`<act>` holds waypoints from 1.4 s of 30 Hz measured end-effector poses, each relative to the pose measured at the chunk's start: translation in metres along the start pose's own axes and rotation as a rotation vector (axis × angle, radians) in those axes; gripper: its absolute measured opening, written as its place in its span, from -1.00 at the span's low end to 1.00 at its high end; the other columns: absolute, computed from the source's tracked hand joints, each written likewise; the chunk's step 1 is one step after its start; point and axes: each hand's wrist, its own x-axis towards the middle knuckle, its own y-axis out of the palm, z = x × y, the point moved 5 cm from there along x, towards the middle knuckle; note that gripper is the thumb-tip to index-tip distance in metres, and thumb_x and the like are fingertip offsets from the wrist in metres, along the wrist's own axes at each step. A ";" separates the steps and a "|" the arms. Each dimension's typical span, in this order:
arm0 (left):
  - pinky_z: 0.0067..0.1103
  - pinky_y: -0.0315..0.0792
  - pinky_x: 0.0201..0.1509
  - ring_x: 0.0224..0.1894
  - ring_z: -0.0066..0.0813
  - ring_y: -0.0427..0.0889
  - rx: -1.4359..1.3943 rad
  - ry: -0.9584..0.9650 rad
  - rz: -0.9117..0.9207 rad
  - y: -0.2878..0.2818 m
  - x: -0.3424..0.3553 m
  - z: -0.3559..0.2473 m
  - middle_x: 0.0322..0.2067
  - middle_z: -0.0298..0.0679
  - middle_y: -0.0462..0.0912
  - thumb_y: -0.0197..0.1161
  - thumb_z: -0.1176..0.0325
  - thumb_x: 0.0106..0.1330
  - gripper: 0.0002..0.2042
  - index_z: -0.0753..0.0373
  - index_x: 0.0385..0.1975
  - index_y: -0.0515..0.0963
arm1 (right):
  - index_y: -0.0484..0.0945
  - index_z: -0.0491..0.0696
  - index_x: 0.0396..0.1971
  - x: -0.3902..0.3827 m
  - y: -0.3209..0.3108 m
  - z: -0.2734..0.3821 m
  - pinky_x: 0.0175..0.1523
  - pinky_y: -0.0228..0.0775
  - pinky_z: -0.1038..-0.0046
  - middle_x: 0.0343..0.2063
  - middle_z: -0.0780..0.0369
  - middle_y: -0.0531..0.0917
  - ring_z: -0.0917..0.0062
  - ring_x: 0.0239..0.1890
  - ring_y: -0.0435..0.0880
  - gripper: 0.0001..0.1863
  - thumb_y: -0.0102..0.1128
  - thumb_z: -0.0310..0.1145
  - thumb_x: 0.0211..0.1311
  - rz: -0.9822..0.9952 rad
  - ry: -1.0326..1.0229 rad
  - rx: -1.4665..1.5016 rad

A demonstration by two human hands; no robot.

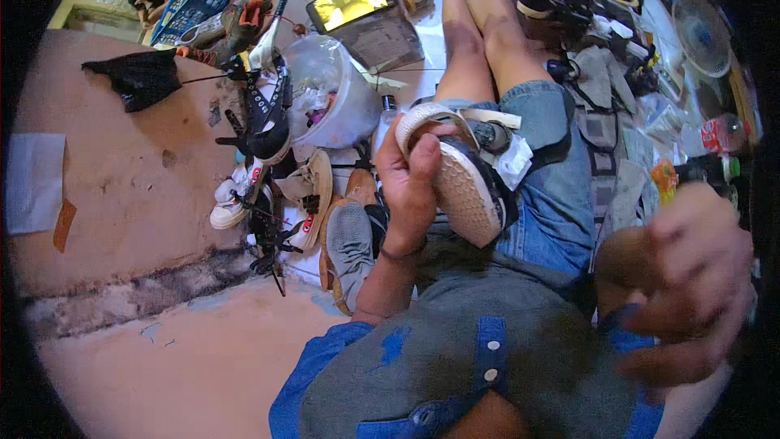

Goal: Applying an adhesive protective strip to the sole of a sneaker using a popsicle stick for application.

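Note:
My left hand (409,195) grips a dark shoe (471,195) over my lap, its pale patterned sole turned up toward me. The thumb lies at one end of the sole and the fingers go behind it. Close to the camera at the right, my right hand (691,284) is raised away from the shoe. Its fingers look bent but are smeared by motion, and anything in them cannot be made out. Just beyond the shoe, a crumpled white piece (513,162) rests by my denim shorts (556,203).
Several shoes, among them a grey sneaker (349,236), lie at my left beside a translucent tub (345,110). A phone (357,4) with a lit yellow screen stands ahead. At right are a grey strapped bag (601,126), a bottle with a red label (723,134) and a fan (700,32).

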 end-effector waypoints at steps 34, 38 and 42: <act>-0.61 0.44 -0.02 -0.19 -0.57 0.58 -0.096 0.024 -0.049 -0.001 0.000 -0.010 -0.25 -0.26 0.64 0.17 0.22 0.39 -0.70 0.33 -0.06 0.51 | 0.48 -0.13 0.18 -0.029 0.101 -0.099 0.02 0.46 0.33 -0.04 0.11 0.57 0.24 -0.09 0.60 -0.49 0.25 -0.36 0.21 -0.590 0.683 -0.704; -0.60 0.45 0.00 -0.17 -0.55 0.59 -0.072 0.046 -0.047 0.006 -0.006 -0.017 -0.21 -0.22 0.67 0.21 0.25 0.37 -0.68 0.35 -0.03 0.51 | 0.47 -0.16 0.17 -0.037 0.110 -0.089 0.04 0.44 0.31 0.07 0.09 0.57 0.26 -0.06 0.59 -0.47 0.28 -0.34 0.19 -0.604 0.702 -0.744; -0.60 0.45 -0.06 -0.21 -0.56 0.60 -0.043 0.110 -0.022 0.014 -0.004 -0.020 -0.25 -0.24 0.68 0.24 0.25 0.36 -0.72 0.37 -0.15 0.59 | 0.42 -0.18 0.21 -0.047 0.120 -0.085 0.08 0.39 0.29 0.15 0.08 0.54 0.26 -0.03 0.57 -0.39 0.30 -0.28 0.17 -0.670 0.746 -0.707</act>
